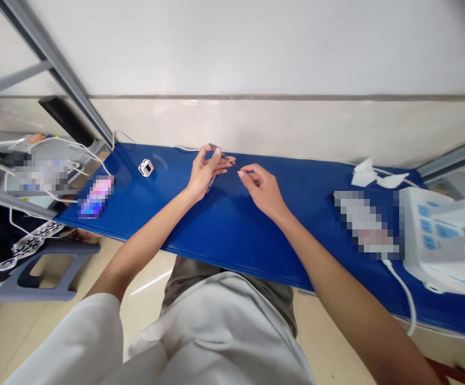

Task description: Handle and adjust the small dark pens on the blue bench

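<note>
Left hand (pixel 205 172) and right hand (pixel 261 187) each pinch an end of a thin dark metal tool (pixel 223 156), possibly tweezers, its long axis running left-right above the blue table (pixel 232 230).

We see a blue table (pixel 224 230) set against a white wall (pixel 256 48), with a pale glossy band along the wall's base. Grey metal frame bars (pixel 55 59) rise at left and right. The floor (pixel 147 278) is cream tile with glare. A grey stool (pixel 43 267) stands left.
</note>
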`<state>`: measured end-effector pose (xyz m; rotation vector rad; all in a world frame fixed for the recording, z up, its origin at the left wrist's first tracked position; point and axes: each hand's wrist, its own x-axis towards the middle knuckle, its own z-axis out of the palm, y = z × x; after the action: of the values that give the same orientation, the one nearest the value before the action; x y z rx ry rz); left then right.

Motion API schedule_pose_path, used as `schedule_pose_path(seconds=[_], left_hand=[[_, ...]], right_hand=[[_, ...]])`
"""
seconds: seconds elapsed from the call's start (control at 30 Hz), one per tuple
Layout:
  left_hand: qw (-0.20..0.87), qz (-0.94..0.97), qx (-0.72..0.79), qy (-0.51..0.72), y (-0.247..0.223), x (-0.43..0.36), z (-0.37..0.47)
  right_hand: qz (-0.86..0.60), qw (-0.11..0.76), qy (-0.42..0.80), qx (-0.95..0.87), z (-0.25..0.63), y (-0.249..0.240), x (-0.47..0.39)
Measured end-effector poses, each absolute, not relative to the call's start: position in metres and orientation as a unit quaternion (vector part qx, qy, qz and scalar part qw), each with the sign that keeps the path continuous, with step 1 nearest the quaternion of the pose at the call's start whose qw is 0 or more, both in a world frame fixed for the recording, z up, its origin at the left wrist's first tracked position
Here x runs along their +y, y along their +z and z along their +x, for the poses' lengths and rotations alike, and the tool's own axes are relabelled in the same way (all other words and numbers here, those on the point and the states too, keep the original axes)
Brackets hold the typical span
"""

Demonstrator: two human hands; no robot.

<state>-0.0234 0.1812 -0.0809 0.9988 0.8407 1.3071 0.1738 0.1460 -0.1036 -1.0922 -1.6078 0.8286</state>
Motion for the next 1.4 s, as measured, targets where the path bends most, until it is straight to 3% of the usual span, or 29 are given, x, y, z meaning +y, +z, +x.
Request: schedule_pose_path(seconds=[0.43,1.4], left_hand=[[0.625,0.437,0.339,0.551,-0.088,0.182,-0.021],[0.568,0.397,0.380,0.613,-0.076,0.187,-0.033]], right_hand=[[-0.450,0.493,0.335,-0.665,0.175,-0.105,0.147],[-0.446,0.486,0.316,-0.681,0.176,-0.105,0.148]])
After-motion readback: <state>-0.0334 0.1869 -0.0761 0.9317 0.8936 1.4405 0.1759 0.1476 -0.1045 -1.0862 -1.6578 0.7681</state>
